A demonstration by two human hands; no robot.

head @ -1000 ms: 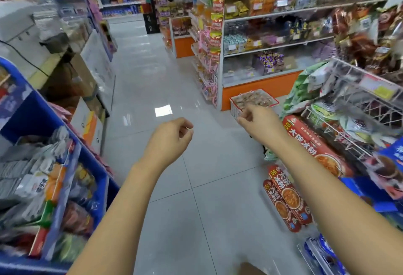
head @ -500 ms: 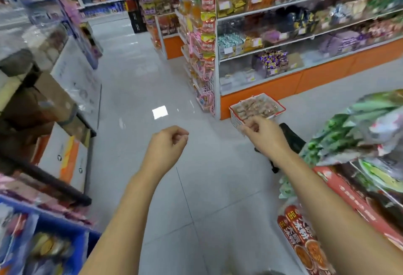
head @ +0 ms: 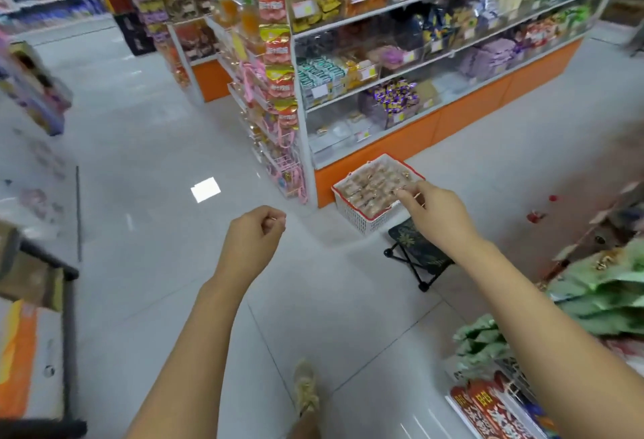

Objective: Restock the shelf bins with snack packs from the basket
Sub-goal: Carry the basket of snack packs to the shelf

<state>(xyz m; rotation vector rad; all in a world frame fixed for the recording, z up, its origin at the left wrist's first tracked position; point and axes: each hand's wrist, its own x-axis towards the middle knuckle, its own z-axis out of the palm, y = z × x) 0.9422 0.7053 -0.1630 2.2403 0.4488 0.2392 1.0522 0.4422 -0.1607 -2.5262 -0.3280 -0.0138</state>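
left hand (head: 252,240): held out over the floor (head: 156,159), fingers curled narrow into a loose fist, thumb against the forefinger, closed on themselves.
right hand (head: 439,212): reached forward, fingers (head: 406,194) bent and drawn narrow toward the thumb; whether they pinch something small i cannot tell.
basket (head: 359,220): white with a red rim, standing on the floor against the orange base of the shelf (head: 470,114); in the view its near edge lies right behind the right fingers, up and to the right of the left fingers. touching or apart, i cannot tell.
snack packs (head: 369,184): pale brown wrapped pieces filling the basket, just past the right fingers.
shelf bins (head: 334,135): clear-fronted, in rows above and beyond the right fingers, holding mixed sweets.
stool (head: 418,254): small, black, folding, below the right fingers, just beside the basket.
green bags (head: 599,295): stacked to the right of the right forearm.
shoe (head: 306,386): on the floor below both sets of fingers.
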